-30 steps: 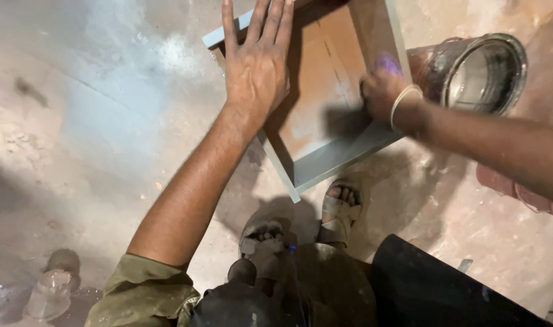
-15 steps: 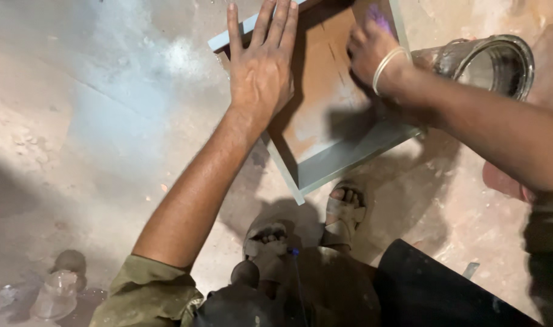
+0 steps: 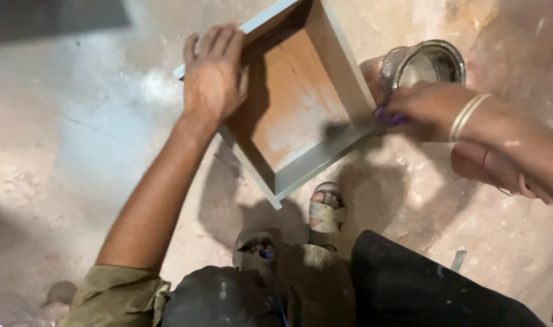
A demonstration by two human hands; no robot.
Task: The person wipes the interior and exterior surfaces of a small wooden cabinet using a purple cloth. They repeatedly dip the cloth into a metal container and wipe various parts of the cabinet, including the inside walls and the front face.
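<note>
Grey-painted wood frames the shallow box (image 3: 301, 115), a square tray with a bare brown board for its bottom, lying on the dusty concrete floor (image 3: 77, 151) just in front of the person's sandalled feet (image 3: 326, 213). Half a second ago the right hand was inside the box, over the brown bottom near its far side; now it has come out to the box's right wall, close to the near right corner, beside the open metal tin (image 3: 425, 63) that stands just outside that wall. The view has also shifted, so the whole box sits lower in the picture than before. As a judgement, the work has passed from the inner board to the edge next to the tin.

The left hand (image 3: 213, 75) has kept its place: it lies flat and wide open, fingers spread and pointing away, palm pressing on the box's left wall near the far left corner, steadying it against the floor.

The right hand (image 3: 431, 109) is closed narrowly, fingertips pinched on a small purple thing (image 3: 388, 117); what this is cannot be told, as little of it shows. The pinch touches or nearly touches the grey wall. Pale bangles (image 3: 467, 115) ring that wrist, and something pinkish (image 3: 494, 172) lies on the floor under the forearm.
</note>
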